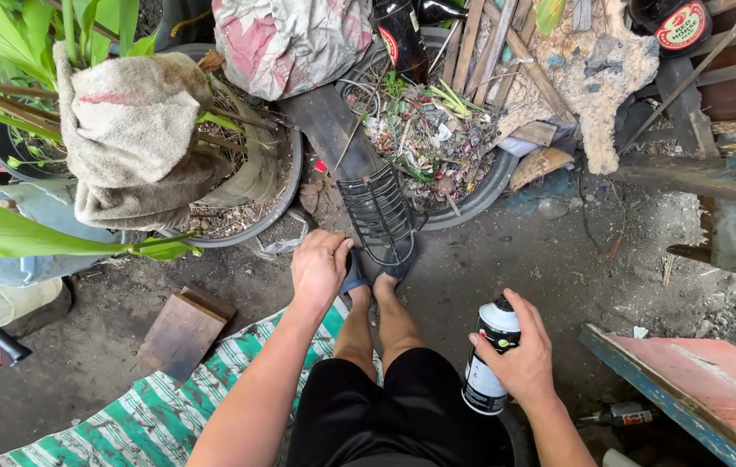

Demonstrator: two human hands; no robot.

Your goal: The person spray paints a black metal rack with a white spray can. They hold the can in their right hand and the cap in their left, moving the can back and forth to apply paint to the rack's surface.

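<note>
I sit on the ground with my bare feet against the near end of a black wire rack that leans on a dark board. My left hand rests on the rack's near left corner, beside a dark blue piece under my fingers. My right hand holds an upright spray can, white with a black top, with a fingertip on its nozzle. The can is to the right of my knees, apart from the rack.
A green-and-white striped mat lies under me. A wooden block sits at left. Tyre planters with soil and litter, a cloth-draped pot, green leaves and a pink-topped bench with a blue edge surround the dirt floor.
</note>
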